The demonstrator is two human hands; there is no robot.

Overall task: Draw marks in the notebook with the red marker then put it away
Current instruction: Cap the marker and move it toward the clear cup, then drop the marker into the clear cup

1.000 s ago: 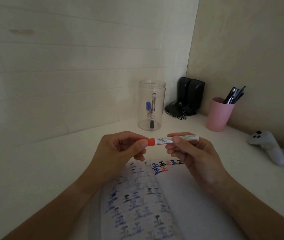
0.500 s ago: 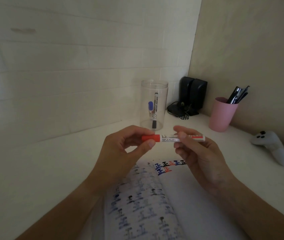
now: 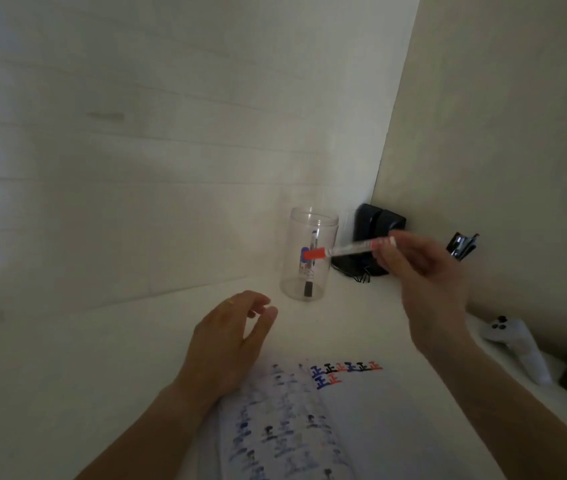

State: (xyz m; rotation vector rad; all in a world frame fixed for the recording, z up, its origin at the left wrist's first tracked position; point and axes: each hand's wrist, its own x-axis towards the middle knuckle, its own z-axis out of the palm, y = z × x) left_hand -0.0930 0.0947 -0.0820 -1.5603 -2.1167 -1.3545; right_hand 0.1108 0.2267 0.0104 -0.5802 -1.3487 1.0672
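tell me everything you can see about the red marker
The red marker is a slim pen with a white printed barrel and a red cap at its left end, cap on. It is held in the air, nearly level, by the right hand gripping its right end. The capped end shows in front of the clear jar; whether it touches the jar cannot be told.

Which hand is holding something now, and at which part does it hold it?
The right hand holds the red marker by the end opposite its red cap, which points at the clear jar. The left hand holds nothing.
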